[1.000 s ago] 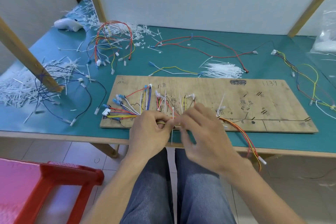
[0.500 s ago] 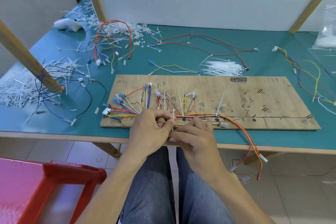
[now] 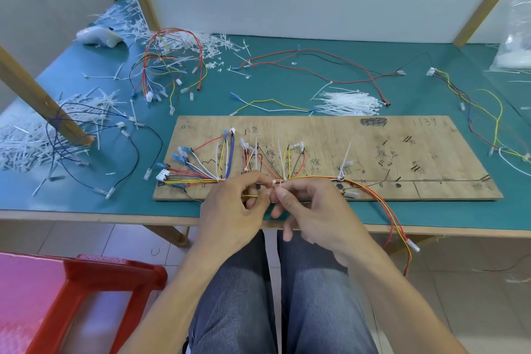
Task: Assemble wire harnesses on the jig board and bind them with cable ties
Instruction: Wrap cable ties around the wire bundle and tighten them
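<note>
A wooden jig board [image 3: 402, 158] lies on the green table. A multicoloured wire harness [image 3: 201, 172] is laid out along its near edge, with branches fanning up on the left and a tail [image 3: 393, 218] hanging off the table on the right. My left hand [image 3: 232, 207] grips the wire bundle near the board's front edge. My right hand [image 3: 313, 210] pinches a white cable tie [image 3: 274, 182] wrapped round the bundle, fingertips almost touching my left hand. Other white ties [image 3: 344, 161] stand up from the harness.
A bundle of fresh white cable ties [image 3: 350, 102] lies behind the board. Finished harnesses [image 3: 169, 66] and loose wires [image 3: 482, 112] lie around the table, with heaps of cut tie ends [image 3: 26, 144] at the left. A red stool [image 3: 86, 290] stands at lower left, a slanted wooden post [image 3: 43, 101] at the left.
My right hand moved left and closer to my left hand, now pinching the tie at the bundle. The harness tail, earlier partly covered by my right hand, shows fully.
</note>
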